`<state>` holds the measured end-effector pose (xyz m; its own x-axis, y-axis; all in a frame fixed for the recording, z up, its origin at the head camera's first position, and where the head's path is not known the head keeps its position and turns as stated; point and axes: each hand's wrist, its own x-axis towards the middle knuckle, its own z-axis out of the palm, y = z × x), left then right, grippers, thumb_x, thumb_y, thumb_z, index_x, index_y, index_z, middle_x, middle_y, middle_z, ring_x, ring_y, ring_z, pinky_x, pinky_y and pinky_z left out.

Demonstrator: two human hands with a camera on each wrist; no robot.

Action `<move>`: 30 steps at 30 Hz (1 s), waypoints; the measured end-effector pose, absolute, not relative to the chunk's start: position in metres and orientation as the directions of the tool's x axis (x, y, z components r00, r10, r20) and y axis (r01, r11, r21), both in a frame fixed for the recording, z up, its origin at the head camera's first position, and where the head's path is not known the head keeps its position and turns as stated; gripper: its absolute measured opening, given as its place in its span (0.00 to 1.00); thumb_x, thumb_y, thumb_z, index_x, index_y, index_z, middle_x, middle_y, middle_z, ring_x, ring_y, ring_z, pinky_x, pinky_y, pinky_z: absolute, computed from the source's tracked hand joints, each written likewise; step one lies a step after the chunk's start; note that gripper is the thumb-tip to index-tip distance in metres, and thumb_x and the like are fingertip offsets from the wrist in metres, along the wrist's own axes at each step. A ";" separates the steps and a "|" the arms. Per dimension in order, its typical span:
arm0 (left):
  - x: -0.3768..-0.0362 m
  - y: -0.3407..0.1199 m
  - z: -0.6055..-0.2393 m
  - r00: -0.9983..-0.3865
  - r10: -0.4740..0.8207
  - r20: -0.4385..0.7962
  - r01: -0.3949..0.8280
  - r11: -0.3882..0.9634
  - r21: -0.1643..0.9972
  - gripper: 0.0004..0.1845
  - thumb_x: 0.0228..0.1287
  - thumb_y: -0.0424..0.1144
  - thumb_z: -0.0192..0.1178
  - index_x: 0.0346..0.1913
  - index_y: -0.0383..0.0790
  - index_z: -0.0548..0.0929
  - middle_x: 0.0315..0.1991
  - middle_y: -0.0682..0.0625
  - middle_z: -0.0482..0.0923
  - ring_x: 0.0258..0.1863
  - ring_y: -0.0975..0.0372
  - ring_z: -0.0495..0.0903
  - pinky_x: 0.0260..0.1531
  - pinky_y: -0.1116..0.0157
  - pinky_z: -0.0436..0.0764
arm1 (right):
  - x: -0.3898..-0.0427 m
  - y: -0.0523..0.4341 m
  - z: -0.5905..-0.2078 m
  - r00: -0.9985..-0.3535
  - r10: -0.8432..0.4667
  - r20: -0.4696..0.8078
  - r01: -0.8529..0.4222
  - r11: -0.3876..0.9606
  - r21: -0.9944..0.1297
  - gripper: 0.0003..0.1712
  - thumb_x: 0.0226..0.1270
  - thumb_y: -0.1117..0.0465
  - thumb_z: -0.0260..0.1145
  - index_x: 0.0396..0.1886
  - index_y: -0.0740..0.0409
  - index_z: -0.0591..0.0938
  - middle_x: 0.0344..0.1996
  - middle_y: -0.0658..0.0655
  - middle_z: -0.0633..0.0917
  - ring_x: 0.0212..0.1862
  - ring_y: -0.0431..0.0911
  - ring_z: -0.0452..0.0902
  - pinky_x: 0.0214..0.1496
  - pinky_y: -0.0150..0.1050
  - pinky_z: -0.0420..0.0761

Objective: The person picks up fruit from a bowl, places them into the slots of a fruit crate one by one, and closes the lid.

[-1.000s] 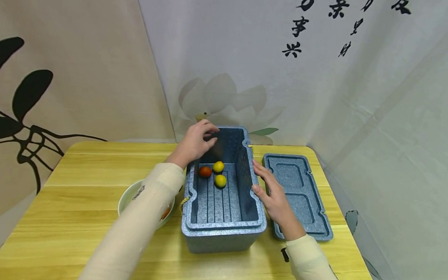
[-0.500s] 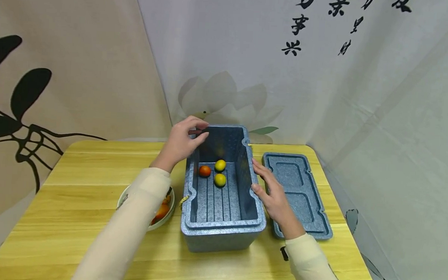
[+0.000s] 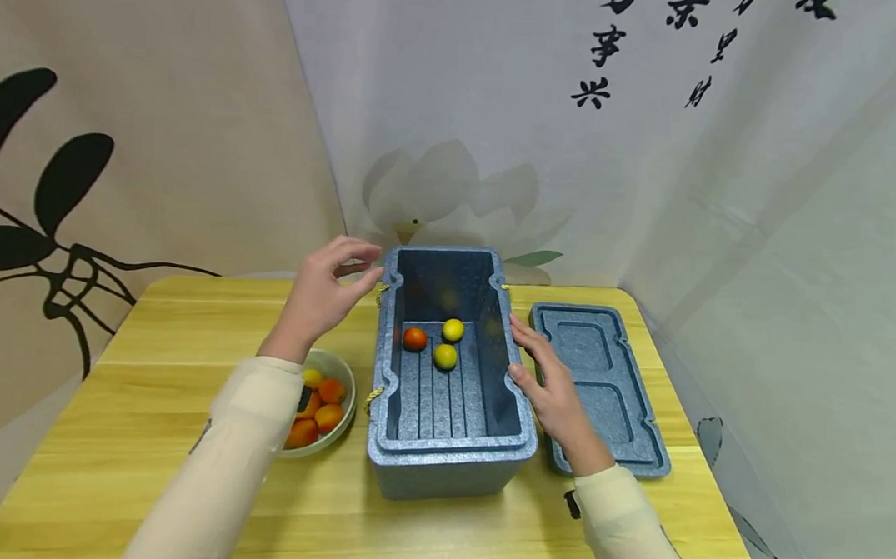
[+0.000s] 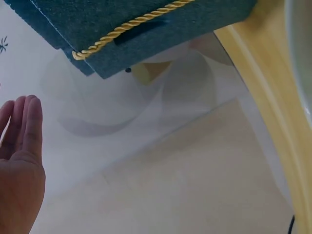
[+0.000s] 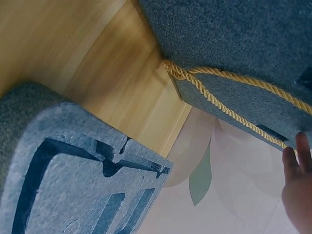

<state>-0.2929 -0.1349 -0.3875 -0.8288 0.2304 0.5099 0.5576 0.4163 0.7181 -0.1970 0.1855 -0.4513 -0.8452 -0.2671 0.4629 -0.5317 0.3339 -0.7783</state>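
A grey-blue foam box (image 3: 450, 480) stands uncovered on the table. On its floor lie an orange-red fruit (image 3: 414, 339) and two yellow, lemon-like fruits, one farther (image 3: 452, 330) and one nearer (image 3: 445, 357). My left hand (image 3: 321, 295) hovers just left of the box's far left corner, fingers loosely bent, holding nothing. In the left wrist view the fingers (image 4: 31, 126) look nearly straight. My right hand (image 3: 551, 392) rests against the box's right rim with relaxed fingers. Below my left forearm, a pale bowl (image 3: 352, 399) holds several orange and yellow fruits, partly hidden by the sleeve.
The grey-blue foam lid (image 3: 612, 382) lies on the table right of the box. Twisted gold rope (image 5: 234, 114) runs along the box's sides. A printed cloth (image 3: 456, 105) hangs behind the wooden table (image 3: 151, 383).
My left hand has moved left, from over the box's left side to outside it, uncovering more of the bowl. The right hand stays at the rim. The fruits in the box have shifted slightly.
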 end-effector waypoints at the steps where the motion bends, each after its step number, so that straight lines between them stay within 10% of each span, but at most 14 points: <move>1: -0.292 -0.136 -0.389 -0.828 0.227 0.512 0.558 0.417 0.718 0.15 0.65 0.31 0.66 0.53 0.33 0.83 0.49 0.45 0.79 0.51 0.54 0.78 0.54 0.56 0.79 | -0.197 0.186 -0.452 -0.846 -0.266 0.463 -0.531 0.336 -0.778 0.26 0.74 0.68 0.57 0.69 0.70 0.67 0.72 0.65 0.63 0.71 0.57 0.58 0.71 0.48 0.60; 30: -0.225 -0.209 -0.439 -0.877 0.115 0.466 0.443 0.567 0.695 0.17 0.61 0.29 0.68 0.53 0.29 0.81 0.51 0.44 0.78 0.50 0.51 0.79 0.53 0.70 0.77 | -0.197 0.186 -0.451 -0.847 -0.260 0.465 -0.531 0.338 -0.777 0.26 0.74 0.68 0.58 0.69 0.70 0.68 0.71 0.65 0.64 0.71 0.57 0.58 0.72 0.47 0.59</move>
